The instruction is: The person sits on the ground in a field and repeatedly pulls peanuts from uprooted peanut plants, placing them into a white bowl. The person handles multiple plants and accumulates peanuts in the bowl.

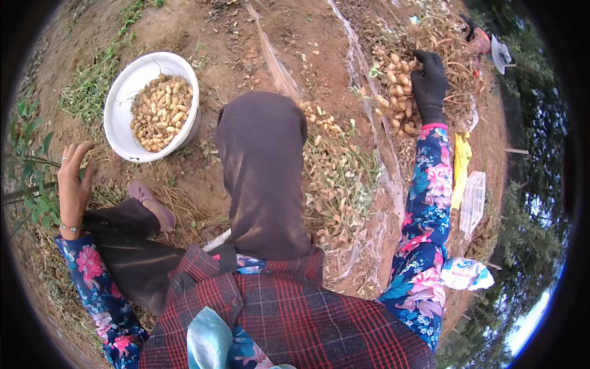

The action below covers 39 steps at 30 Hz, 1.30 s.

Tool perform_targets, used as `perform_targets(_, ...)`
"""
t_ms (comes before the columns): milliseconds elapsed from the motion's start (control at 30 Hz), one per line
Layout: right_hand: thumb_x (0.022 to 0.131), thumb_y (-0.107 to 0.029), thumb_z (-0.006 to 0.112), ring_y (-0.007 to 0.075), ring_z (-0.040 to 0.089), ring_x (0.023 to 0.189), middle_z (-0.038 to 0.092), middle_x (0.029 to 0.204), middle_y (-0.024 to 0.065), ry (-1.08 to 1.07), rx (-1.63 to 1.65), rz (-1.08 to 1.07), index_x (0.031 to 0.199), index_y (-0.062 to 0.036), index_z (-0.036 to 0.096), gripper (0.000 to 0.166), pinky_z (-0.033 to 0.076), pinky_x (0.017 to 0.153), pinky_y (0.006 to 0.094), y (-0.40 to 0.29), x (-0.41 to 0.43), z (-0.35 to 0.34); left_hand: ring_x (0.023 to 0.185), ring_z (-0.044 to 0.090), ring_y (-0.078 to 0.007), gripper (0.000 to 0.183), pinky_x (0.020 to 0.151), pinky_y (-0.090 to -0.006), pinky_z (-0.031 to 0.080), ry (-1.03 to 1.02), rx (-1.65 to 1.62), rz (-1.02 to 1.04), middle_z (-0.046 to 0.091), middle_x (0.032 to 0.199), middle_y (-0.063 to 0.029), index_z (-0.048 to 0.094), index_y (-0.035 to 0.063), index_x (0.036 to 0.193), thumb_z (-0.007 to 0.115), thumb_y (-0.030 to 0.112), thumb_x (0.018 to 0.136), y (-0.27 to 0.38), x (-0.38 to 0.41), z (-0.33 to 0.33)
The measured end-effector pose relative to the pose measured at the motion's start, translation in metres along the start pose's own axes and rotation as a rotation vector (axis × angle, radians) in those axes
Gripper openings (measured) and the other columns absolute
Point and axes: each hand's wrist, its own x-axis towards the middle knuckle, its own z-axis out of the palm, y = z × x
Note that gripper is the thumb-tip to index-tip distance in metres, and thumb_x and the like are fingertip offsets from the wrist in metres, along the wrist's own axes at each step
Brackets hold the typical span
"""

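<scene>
My right hand (429, 85), in a black glove, is closed on a bunch of pulled peanut plants at the upper right. Pods in the shell (399, 87) cluster against its fingers, and dry tangled stems (461, 69) spread on its other side. Bare and holding nothing, my left hand (76, 180) is raised at the far left with the thumb apart from the fingers. Near it stands a white plastic bucket (117, 113), partly filled with peanuts (161, 113). Its inner wall shows above the pods.
Loose peanuts (322, 121) and withered leafy plants (341, 189) lie beyond my bent knee (262, 138). Torn plastic film (364, 78) runs along the soil. A yellow bag (461, 166), a white plastic crate (473, 203) and another person (481, 42) are on the right. Green leaves (34, 161) border my left hand.
</scene>
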Motion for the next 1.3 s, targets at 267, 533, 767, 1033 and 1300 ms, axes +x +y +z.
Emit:
perform_targets(267, 0.063, -0.003, 0.058, 0.0264, 0.058, 0.087, 0.059, 0.095, 0.0046, 0.132, 0.002, 0.026, 0.092, -0.0194, 0.064, 0.034, 0.049, 0.073, 0.0356, -0.025, 0.067, 0.125, 0.092, 0.050, -0.0335, 0.024, 0.079, -0.0379, 0.041, -0.035, 0.057, -0.028, 0.054, 0.097, -0.0140, 0.053, 0.0019, 0.100, 0.054, -0.002, 0.076, 0.003, 0.000, 0.000)
perform_targets(533, 0.074, -0.029, 0.067, 0.0245, 0.053, 0.107, 0.058, 0.115, 0.0091, -0.455, 0.732, 0.111, 0.114, -0.0161, 0.058, 0.044, 0.041, 0.091, 0.0344, -0.043, 0.079, 0.197, 0.093, 0.050, -0.0340, 0.027, 0.078, -0.0382, 0.041, -0.090, 0.055, -0.074, 0.053, 0.097, -0.0140, 0.053, 0.0021, 0.103, 0.054, -0.002, 0.077, 0.005, 0.002, 0.001)
perform_targets(767, 0.061, -0.029, 0.073, 0.0283, 0.055, 0.103, 0.059, 0.110, 0.0131, -0.767, 0.340, 0.405, 0.110, -0.0084, 0.059, 0.055, 0.043, 0.089, 0.0355, -0.001, -0.144, 0.180, 0.093, 0.050, -0.0342, 0.027, 0.078, -0.0386, 0.041, -0.136, 0.044, -0.039, 0.054, 0.097, -0.0143, 0.053, 0.0023, 0.104, 0.054, -0.001, 0.077, 0.015, 0.011, 0.000)
perform_targets(1033, 0.061, -0.030, 0.069, 0.0350, 0.058, 0.092, 0.060, 0.100, 0.0207, -0.886, 0.162, 0.924, 0.123, -0.0117, 0.046, 0.069, 0.045, 0.081, 0.0409, -0.058, -0.348, 0.146, 0.091, 0.051, -0.0366, 0.026, 0.077, -0.0391, 0.042, -0.248, 0.068, -0.069, 0.054, 0.095, -0.0163, 0.054, 0.0032, 0.101, 0.055, 0.000, 0.076, 0.007, 0.001, 0.006)
perform_targets(1300, 0.066, -0.027, 0.068, 0.0332, 0.053, 0.102, 0.056, 0.110, 0.0196, -0.572, 0.356, 0.817, 0.110, -0.0058, 0.056, 0.050, 0.041, 0.087, 0.0393, -0.062, -0.368, 0.110, 0.087, 0.055, -0.0348, 0.026, 0.074, -0.0373, 0.044, -0.287, 0.033, -0.064, 0.056, 0.093, -0.0161, 0.055, 0.0019, 0.100, 0.057, 0.000, 0.075, 0.002, 0.000, 0.011)
